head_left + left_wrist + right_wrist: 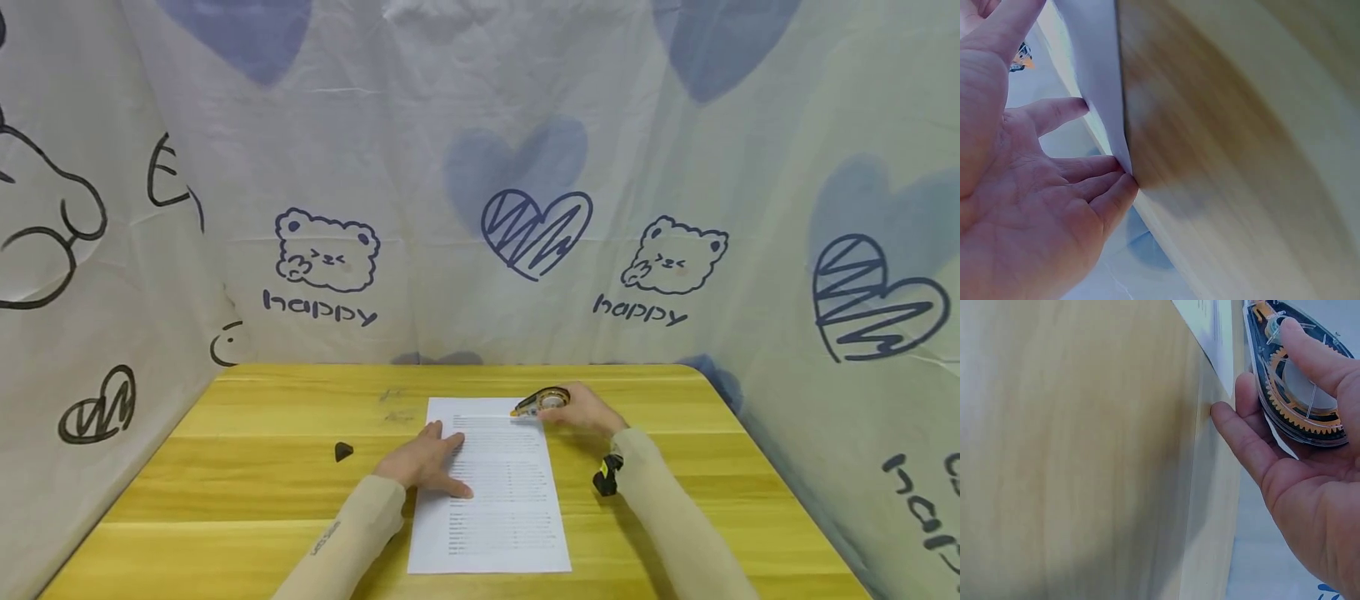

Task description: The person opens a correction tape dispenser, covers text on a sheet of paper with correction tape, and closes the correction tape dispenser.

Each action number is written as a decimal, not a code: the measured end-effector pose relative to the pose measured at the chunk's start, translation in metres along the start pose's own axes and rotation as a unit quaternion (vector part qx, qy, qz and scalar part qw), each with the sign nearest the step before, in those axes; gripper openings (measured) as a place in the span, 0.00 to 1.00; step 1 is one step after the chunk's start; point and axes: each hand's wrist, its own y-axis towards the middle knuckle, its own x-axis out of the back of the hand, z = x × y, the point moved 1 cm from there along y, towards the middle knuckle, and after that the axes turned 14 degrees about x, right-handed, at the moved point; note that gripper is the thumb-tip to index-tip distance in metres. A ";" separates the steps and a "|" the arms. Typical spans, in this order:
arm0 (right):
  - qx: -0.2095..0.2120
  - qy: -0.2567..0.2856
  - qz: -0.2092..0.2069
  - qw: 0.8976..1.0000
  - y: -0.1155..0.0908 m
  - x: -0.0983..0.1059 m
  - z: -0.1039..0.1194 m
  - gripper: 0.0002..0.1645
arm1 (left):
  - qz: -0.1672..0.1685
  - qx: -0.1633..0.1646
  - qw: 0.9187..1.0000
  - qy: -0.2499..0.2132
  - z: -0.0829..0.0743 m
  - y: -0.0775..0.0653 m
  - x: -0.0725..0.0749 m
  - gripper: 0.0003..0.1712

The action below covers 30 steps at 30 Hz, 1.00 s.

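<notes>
A printed sheet of paper [498,533] lies on the wooden table, covered in lines of small text. My left hand [423,461] rests on its left side with fingers and thumb spread. In the left wrist view, the fingertips of that hand [1054,187] touch the paper's edge [1094,56]. My right hand [583,410] grips a correction tape [543,402] near the sheet's upper right, its orange tip over the upper lines of text. The right wrist view shows the clear casing and orange gear of the correction tape [1302,381], pinched between thumb and fingers.
A small dark wedge-shaped piece [342,451] lies on the table [247,500] left of the paper. A black device [607,475] is strapped at the right wrist. White cloth [420,167] with blue hearts and bear drawings hangs behind and at both sides.
</notes>
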 end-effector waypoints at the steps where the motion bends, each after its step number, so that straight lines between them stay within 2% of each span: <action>1: -0.001 0.002 -0.001 1.000 0.000 -0.001 0.000 0.14 | 0.001 0.000 1.000 -0.003 0.001 0.000 0.000 0.58; 10: -0.008 0.032 -0.002 0.999 -0.006 -0.008 0.009 0.14 | 0.002 -0.001 1.000 -0.013 0.005 -0.001 -0.001 0.58; 14: -0.012 0.022 -0.002 1.000 -0.006 -0.011 0.012 0.15 | 0.001 -0.004 1.000 -0.010 0.006 0.000 -0.002 0.58; 21: 0.013 0.001 -0.005 1.000 -0.007 -0.014 0.016 0.15 | -0.005 -0.018 1.000 -0.014 0.008 0.002 -0.001 0.61; 26: 0.027 0.003 0.002 1.000 -0.011 -0.015 0.022 0.15 | -0.034 -0.054 0.997 -0.033 0.015 0.002 0.003 0.52; 30: 0.019 0.009 -0.002 1.000 -0.012 -0.016 0.026 0.14 | -0.062 -0.074 0.995 -0.036 0.023 0.001 0.008 0.43</action>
